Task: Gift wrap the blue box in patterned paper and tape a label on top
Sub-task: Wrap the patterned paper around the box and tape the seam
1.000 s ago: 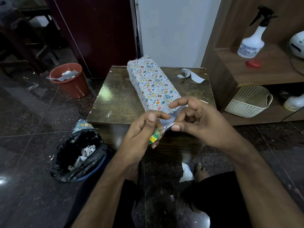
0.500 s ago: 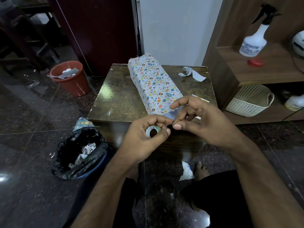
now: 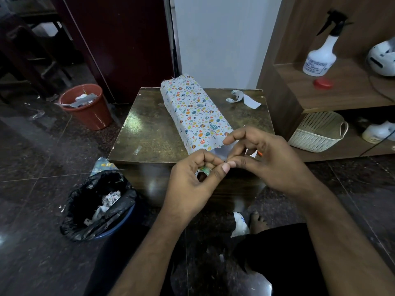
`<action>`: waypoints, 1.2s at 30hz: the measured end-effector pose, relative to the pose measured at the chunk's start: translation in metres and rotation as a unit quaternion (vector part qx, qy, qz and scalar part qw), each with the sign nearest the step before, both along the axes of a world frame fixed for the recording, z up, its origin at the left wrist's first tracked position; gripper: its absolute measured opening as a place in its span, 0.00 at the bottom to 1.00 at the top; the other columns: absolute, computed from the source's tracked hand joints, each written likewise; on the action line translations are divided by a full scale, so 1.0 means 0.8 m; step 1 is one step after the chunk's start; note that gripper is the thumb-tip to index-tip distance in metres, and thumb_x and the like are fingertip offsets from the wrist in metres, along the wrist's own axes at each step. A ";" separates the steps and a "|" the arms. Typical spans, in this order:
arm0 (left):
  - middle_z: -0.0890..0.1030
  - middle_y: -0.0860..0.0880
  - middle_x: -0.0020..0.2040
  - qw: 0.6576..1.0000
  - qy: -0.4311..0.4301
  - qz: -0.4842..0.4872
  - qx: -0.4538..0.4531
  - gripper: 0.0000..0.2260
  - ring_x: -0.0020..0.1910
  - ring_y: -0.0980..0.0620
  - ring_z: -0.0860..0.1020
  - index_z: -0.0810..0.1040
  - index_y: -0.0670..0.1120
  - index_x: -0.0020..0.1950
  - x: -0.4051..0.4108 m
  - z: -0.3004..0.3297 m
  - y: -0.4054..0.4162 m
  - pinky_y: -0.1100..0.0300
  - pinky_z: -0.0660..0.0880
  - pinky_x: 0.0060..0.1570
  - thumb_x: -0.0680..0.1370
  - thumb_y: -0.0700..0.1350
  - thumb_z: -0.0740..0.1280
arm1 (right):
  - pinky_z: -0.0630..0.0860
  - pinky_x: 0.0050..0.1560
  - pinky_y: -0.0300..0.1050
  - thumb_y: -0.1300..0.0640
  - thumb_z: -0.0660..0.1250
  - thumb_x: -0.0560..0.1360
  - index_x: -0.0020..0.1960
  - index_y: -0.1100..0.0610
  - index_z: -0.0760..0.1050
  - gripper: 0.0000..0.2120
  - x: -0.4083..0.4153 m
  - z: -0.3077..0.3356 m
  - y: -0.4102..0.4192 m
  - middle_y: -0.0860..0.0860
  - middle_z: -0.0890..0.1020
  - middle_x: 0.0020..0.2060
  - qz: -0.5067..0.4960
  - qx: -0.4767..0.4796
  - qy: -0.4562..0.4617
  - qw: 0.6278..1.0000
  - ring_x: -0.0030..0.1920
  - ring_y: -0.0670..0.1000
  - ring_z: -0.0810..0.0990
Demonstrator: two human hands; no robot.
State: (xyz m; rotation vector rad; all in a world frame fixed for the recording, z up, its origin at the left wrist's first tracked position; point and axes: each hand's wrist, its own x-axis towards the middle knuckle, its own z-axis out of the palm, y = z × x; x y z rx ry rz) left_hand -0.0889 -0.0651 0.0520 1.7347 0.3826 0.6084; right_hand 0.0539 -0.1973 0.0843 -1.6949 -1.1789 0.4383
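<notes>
On the floor at far left a red bucket (image 3: 88, 106) and a black-lined bin (image 3: 100, 202) are seen. Further right, the wrapped box (image 3: 195, 113) lies on the table (image 3: 149, 133). At its near end, a tape roll (image 3: 203, 173) is gripped by the left hand (image 3: 190, 182), its end pinched by the right hand (image 3: 267, 159). A paper strip (image 3: 244, 99), basket (image 3: 318, 133) and sprayer (image 3: 320, 58) are farthest right.

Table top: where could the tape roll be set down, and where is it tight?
The widest bare patch of the table lies left of the wrapped box, out to the left edge. A smaller patch lies right of the box, below the paper strip. The near edge is crowded: the left hand, holding the tape roll, and the right hand meet there.
</notes>
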 end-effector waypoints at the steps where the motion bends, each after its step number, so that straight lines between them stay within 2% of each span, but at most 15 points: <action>1: 0.85 0.55 0.39 1.000 -0.001 0.005 0.015 0.03 0.41 0.59 0.80 0.84 0.49 0.44 0.000 0.000 -0.002 0.64 0.75 0.48 0.75 0.48 0.75 | 0.74 0.50 0.37 0.63 0.77 0.74 0.58 0.55 0.78 0.15 0.001 0.000 -0.002 0.50 0.86 0.40 -0.001 -0.001 -0.003 1.000 0.41 0.41 0.81; 4: 0.84 0.56 0.38 0.999 -0.017 0.010 0.051 0.04 0.40 0.60 0.79 0.83 0.49 0.42 0.002 0.001 -0.011 0.65 0.74 0.44 0.76 0.47 0.74 | 0.73 0.49 0.34 0.64 0.77 0.73 0.57 0.57 0.79 0.15 0.005 0.001 -0.010 0.50 0.86 0.39 -0.008 0.002 -0.005 1.000 0.41 0.41 0.81; 6: 0.82 0.55 0.37 0.998 -0.028 0.020 0.052 0.05 0.38 0.59 0.78 0.82 0.48 0.42 0.007 0.002 -0.019 0.63 0.74 0.43 0.78 0.46 0.73 | 0.72 0.47 0.36 0.63 0.77 0.73 0.57 0.56 0.80 0.14 0.009 0.002 -0.017 0.51 0.86 0.38 -0.028 0.016 0.012 0.999 0.40 0.40 0.81; 9: 0.80 0.53 0.35 0.998 -0.053 0.027 -0.019 0.07 0.35 0.58 0.77 0.78 0.43 0.43 0.024 0.006 -0.032 0.64 0.73 0.40 0.80 0.43 0.71 | 0.71 0.42 0.39 0.64 0.76 0.74 0.55 0.51 0.81 0.13 0.025 0.000 -0.029 0.54 0.85 0.37 -0.098 0.058 0.059 0.992 0.37 0.43 0.79; 11: 0.79 0.53 0.35 0.998 -0.056 0.015 -0.024 0.07 0.33 0.58 0.77 0.77 0.43 0.44 0.042 0.015 -0.042 0.65 0.72 0.39 0.82 0.40 0.70 | 0.74 0.40 0.42 0.64 0.75 0.76 0.54 0.50 0.81 0.12 0.039 -0.005 -0.034 0.52 0.84 0.36 -0.158 0.079 0.071 0.982 0.37 0.46 0.80; 13: 0.78 0.52 0.34 0.998 -0.058 -0.009 -0.039 0.07 0.32 0.57 0.76 0.77 0.45 0.44 0.062 0.025 -0.054 0.66 0.70 0.36 0.82 0.40 0.69 | 0.76 0.40 0.38 0.64 0.74 0.77 0.54 0.52 0.81 0.10 0.052 -0.016 -0.035 0.48 0.84 0.37 -0.227 0.070 0.060 0.970 0.38 0.44 0.81; 16: 0.75 0.50 0.31 0.983 -0.031 -0.089 -0.160 0.10 0.30 0.58 0.70 0.76 0.51 0.44 0.079 0.025 -0.072 0.67 0.63 0.28 0.84 0.42 0.66 | 0.74 0.40 0.34 0.64 0.73 0.77 0.51 0.51 0.81 0.08 0.070 -0.042 -0.034 0.46 0.83 0.37 -0.333 0.002 0.017 0.943 0.37 0.41 0.81; 19: 0.74 0.51 0.31 0.955 0.019 -0.132 -0.263 0.09 0.31 0.56 0.67 0.76 0.55 0.41 0.081 0.008 -0.081 0.61 0.57 0.28 0.81 0.48 0.67 | 0.76 0.46 0.39 0.63 0.71 0.77 0.48 0.49 0.81 0.08 0.079 -0.060 -0.037 0.43 0.82 0.37 -0.395 -0.096 -0.049 0.912 0.42 0.46 0.82; 22: 0.73 0.49 0.31 0.938 0.041 -0.100 -0.329 0.10 0.30 0.55 0.65 0.75 0.53 0.38 0.086 -0.004 -0.084 0.59 0.58 0.28 0.80 0.47 0.67 | 0.80 0.52 0.47 0.60 0.71 0.77 0.51 0.51 0.83 0.06 0.082 -0.075 -0.030 0.47 0.84 0.43 -0.393 -0.168 -0.071 0.901 0.48 0.50 0.83; 25: 0.71 0.47 0.30 0.937 0.036 -0.091 -0.336 0.12 0.30 0.57 0.68 0.73 0.48 0.39 0.090 -0.008 -0.079 0.66 0.66 0.30 0.83 0.41 0.64 | 0.79 0.54 0.54 0.55 0.72 0.77 0.55 0.51 0.82 0.07 0.078 -0.079 -0.014 0.52 0.82 0.50 -0.380 -0.222 -0.092 0.893 0.52 0.56 0.81; 29: 0.70 0.46 0.31 0.947 0.038 -0.091 -0.306 0.11 0.31 0.56 0.68 0.72 0.46 0.40 0.087 -0.012 -0.069 0.65 0.67 0.35 0.83 0.41 0.63 | 0.76 0.50 0.51 0.53 0.70 0.79 0.62 0.54 0.78 0.12 0.069 -0.073 0.002 0.55 0.79 0.54 -0.393 -0.288 -0.148 0.861 0.55 0.59 0.80; 31: 0.71 0.47 0.31 0.948 0.045 -0.086 -0.304 0.11 0.31 0.56 0.69 0.73 0.46 0.40 0.085 -0.015 -0.063 0.67 0.68 0.35 0.83 0.42 0.63 | 0.74 0.50 0.51 0.53 0.70 0.80 0.64 0.56 0.76 0.14 0.069 -0.070 0.007 0.57 0.78 0.56 -0.390 -0.315 -0.145 0.853 0.57 0.60 0.79; 36: 0.74 0.45 0.34 0.941 0.036 -0.091 -0.324 0.11 0.34 0.55 0.72 0.73 0.45 0.41 0.079 -0.010 -0.057 0.69 0.71 0.34 0.83 0.42 0.64 | 0.65 0.45 0.46 0.55 0.71 0.78 0.60 0.61 0.76 0.14 0.063 -0.060 0.017 0.60 0.80 0.56 -0.365 -0.363 -0.149 0.844 0.55 0.61 0.80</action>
